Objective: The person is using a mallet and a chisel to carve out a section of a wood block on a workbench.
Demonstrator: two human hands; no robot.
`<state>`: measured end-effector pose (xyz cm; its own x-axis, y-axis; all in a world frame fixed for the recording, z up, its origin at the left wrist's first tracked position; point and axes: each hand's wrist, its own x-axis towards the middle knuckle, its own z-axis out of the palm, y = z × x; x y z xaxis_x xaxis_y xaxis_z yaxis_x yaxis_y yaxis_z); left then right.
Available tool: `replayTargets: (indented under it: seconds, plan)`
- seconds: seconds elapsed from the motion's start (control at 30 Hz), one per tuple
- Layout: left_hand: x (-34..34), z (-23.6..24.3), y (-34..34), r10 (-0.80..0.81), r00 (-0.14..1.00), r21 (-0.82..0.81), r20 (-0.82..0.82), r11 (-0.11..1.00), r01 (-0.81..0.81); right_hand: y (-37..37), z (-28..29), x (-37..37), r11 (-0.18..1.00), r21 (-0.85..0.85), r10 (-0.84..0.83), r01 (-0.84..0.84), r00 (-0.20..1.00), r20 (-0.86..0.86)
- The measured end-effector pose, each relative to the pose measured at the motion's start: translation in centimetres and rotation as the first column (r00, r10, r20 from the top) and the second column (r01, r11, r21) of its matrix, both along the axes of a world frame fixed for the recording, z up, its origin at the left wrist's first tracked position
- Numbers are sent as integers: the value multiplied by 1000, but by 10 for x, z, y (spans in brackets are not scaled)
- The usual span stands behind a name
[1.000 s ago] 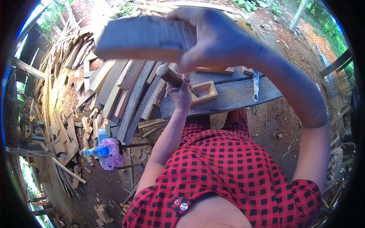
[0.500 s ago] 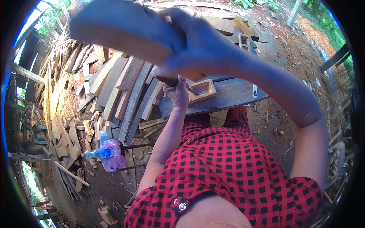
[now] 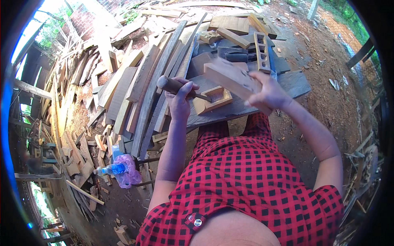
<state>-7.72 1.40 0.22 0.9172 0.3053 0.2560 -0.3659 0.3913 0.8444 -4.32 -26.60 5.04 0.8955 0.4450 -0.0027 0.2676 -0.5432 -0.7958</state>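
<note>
Wearing a red shirt with black squares. Holding in the left hand, fingers wrapped round the grip, a chisel-like tool with a round brown wooden handle and thin dark blade. Resting that blade's tip inside the hollow of a small, pale wooden box-like block, set near the close edge of a dark grey plank bench; cannot tell how deep into the wood. Gripping in the right hand, apart from the left, one end of a thick, oblong, light-brown wooden block, blurred and raised above the bench. Likely to bruise the left thumb or knuckles if swung off-centre, missing the handle's butt. Likely, too, to split the hollow's thin wall if driven with the blade leaning into it, or to skid the box-like block, without a hand visibly steadying it. Farther along the bench, a pale wooden frame with square openings. Farthest off, a red brick wall.
</note>
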Motion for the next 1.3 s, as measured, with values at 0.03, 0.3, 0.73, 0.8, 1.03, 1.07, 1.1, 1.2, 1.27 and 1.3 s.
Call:
replayTargets:
  seconds: [0.03,0.3,0.73,0.8,1.03,1.07,1.1,1.2,1.27,1.3]
  plan:
    - [2,-1,-3,33,999,-7,3,999,-33,-8,-21,-6,999,-38,-40,39,998,-43]
    - [18,-3,-19,316,947,-60,-57,946,-319,-26,-103,-38,977,-121,-192,175,969,-155]
    - [11,10,-46,265,964,225,33,937,-266,-28,-70,-21,993,-85,-101,86,977,-187]
    - [11,6,-50,239,967,348,86,903,-254,-24,-27,-11,996,-76,-55,50,996,-76]
    - [24,-5,-58,220,972,362,76,903,-233,21,107,2,747,586,55,-314,907,416]
    - [25,-6,-56,229,970,335,80,911,-242,28,111,1,802,530,76,-274,928,364]
    - [25,-7,-53,196,975,284,100,934,-217,40,114,-2,840,472,106,-268,934,343]
    - [25,-8,-51,312,863,385,397,797,-465,60,124,3,909,-345,338,-234,899,279]
    - [24,-9,-52,296,928,356,225,862,-361,67,139,14,872,-391,393,-294,897,201]
    - [23,-10,-53,274,948,336,160,888,-314,70,148,17,891,-351,403,-288,857,320]
